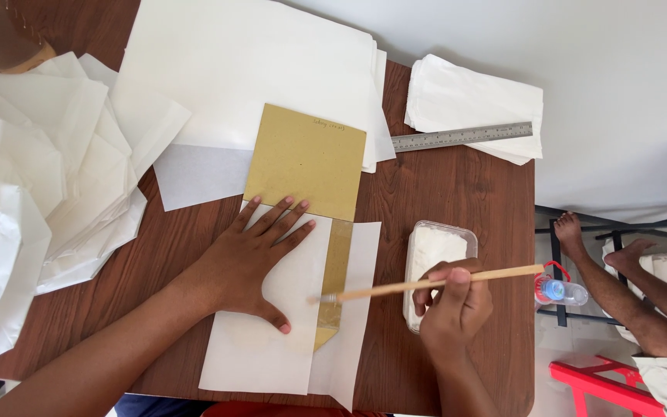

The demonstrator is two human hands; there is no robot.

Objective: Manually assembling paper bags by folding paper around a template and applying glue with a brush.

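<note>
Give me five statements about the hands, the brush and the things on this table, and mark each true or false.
1. The left hand lies flat on the folded white paper. True.
2. The right hand holds a pair of scissors. False: it holds a wooden brush.
3. The brush tip touches the gold template. True.
4. The metal ruler lies under the left hand. False: it lies at the table's far side.
5. The plastic tub holds white paste. True.

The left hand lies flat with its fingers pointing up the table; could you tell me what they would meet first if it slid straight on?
Probably the gold card: the left hand presses the white paper, fingertips almost at the card's lower edge.
</note>
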